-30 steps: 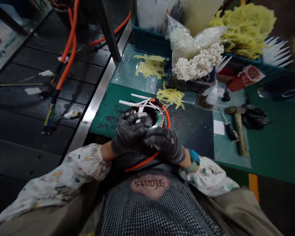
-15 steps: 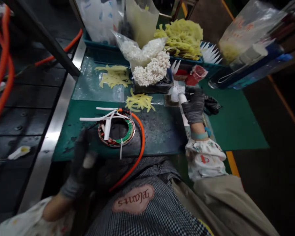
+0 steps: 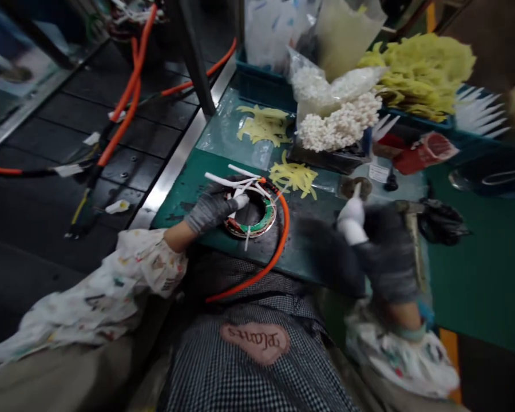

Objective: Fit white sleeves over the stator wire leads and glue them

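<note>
On the green work mat point(image 3: 180, 189) lies a ring-shaped wire coil point(image 3: 264, 220), with a green inner edge, white sleeved leads and a thick orange cable point(image 3: 286, 226) curving toward my lap. My gloved left hand point(image 3: 212, 209) grips the coil's left side, its white-tipped thumb over the rim. To the right, my gloved right hand point(image 3: 388, 252) is blurred and closed around a small white nozzle bottle point(image 3: 352, 220), tip pointing up and away. This bottle is apart from the coil.
Behind the coil are yellow strips point(image 3: 294, 177), a box of white beads point(image 3: 337, 126) and a red cup point(image 3: 427, 153). A hammer point(image 3: 412, 229) and a black plastic bag point(image 3: 444, 223) lie right. Orange cables point(image 3: 124, 114) hang over the dark conveyor point(image 3: 38, 200) at left.
My left hand has moved up from near my lap onto the coil's left side. My right hand has drawn back toward me with the white bottle. The view has swung left.
</note>
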`<state>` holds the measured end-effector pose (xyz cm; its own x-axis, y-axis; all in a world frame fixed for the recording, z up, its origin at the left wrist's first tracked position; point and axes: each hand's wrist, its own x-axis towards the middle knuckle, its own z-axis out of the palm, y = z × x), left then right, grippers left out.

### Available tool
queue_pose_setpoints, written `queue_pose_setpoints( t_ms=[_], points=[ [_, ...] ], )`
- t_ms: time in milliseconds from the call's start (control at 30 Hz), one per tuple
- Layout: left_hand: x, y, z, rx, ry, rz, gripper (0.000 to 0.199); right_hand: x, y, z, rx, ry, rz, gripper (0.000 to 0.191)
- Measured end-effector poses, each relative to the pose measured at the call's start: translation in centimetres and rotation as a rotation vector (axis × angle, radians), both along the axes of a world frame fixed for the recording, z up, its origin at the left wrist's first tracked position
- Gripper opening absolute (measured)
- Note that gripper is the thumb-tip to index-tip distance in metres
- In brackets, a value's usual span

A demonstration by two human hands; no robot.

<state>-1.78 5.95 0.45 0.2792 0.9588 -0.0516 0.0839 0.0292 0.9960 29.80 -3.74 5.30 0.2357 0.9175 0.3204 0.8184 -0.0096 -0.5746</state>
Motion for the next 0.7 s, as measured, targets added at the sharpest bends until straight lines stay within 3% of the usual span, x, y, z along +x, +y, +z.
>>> queue_pose_setpoints(
  t_ms=[133,267,333,400,533,700],
  points=[
    [-0.2,-0.9,-0.2,0.119,-0.015,-0.047,0.062,-6.6,-5.4,-2.0,-0.052,0.111,0.262,0.023],
    [-0.3,-4.0,1.1,0.533,0.15,-0.104,0.051,-9.2,-7.1,-3.7,-0.026,0.165,0.355,0.027],
    [-0.4,-5.4,2.0,0.751,0.307,-0.137,0.048,-9.2,-7.5,-3.4,-0.066,0.192,0.402,0.033],
    [-0.4,-6.3,2.7,0.868,0.41,-0.148,0.047,-9.1,-7.7,-2.8,-0.111,0.215,0.419,0.038],
    [-0.8,-7.5,2.4,0.93,0.476,-0.086,0.046,-9.2,-7.6,-1.5,-0.097,0.197,0.427,0.042],
    [-1.4,-8.5,1.3,0.956,0.523,-0.06,0.048,-9.6,-6.9,-0.4,-0.131,0.203,0.405,0.029]
  ],
)
